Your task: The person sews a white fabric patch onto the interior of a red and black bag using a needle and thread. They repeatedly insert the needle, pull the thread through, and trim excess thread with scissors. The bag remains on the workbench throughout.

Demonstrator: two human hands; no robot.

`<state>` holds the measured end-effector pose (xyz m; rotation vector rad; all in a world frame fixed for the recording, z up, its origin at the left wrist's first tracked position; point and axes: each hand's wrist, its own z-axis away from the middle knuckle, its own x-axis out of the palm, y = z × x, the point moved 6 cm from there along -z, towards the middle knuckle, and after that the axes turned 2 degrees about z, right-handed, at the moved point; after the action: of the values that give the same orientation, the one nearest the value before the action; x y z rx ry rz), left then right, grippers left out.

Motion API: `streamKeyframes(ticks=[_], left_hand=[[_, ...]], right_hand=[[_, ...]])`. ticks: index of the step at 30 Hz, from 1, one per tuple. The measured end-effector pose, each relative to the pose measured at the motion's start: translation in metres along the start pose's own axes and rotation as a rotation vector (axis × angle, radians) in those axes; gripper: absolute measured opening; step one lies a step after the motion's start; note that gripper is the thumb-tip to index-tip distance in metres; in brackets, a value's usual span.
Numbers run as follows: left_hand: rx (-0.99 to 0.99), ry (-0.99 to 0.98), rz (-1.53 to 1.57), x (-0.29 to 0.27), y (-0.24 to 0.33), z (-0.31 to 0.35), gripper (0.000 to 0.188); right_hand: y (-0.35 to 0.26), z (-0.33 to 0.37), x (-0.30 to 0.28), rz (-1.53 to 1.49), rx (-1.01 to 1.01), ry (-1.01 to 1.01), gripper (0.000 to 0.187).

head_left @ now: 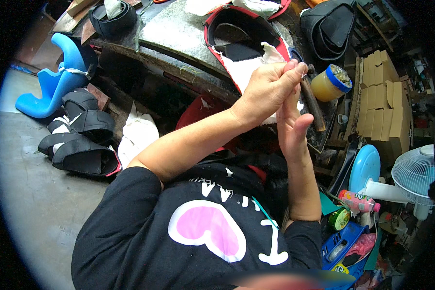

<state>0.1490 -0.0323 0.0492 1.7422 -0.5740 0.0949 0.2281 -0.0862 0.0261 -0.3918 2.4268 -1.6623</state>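
- Red-rimmed black shell [246, 50], eleven o'clock from the left hand [263, 93] — probably light, soft-walled; best held by its rim.
- Left hand narrowed against right hand [291, 128] — cannot tell whether anything is pinched between.

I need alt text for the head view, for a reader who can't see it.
A person's left hand and right hand meet by a red-edged black piece on a cluttered workbench; whether they hold anything is unclear. To their right are a blue-rimmed jar and a brown handle; black pieces sit at left.
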Motion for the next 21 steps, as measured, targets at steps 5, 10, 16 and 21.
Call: streamKeyframes(ticks=[5,10,16,21], left_hand=[[-0.327,-0.02,0.283,-0.012,-0.002,0.0,0.057],[-0.089,-0.101,0.069,-0.006,0.007,0.002,0.04],[-0.036,-0.096,-0.311,-0.032,0.019,-0.004,0.023],[0.189,-0.092,-0.563,-0.03,0.03,-0.007,0.021]], right_hand=[[-0.006,-0.008,-0.005,0.042,0.042,-0.037,0.119],[-0.011,-0.015,-0.011,-0.424,0.134,0.119,0.118],[-0.011,-0.015,-0.004,-0.359,0.13,0.086,0.12],[-0.009,-0.014,0.0,-0.235,0.145,0.042,0.121]])
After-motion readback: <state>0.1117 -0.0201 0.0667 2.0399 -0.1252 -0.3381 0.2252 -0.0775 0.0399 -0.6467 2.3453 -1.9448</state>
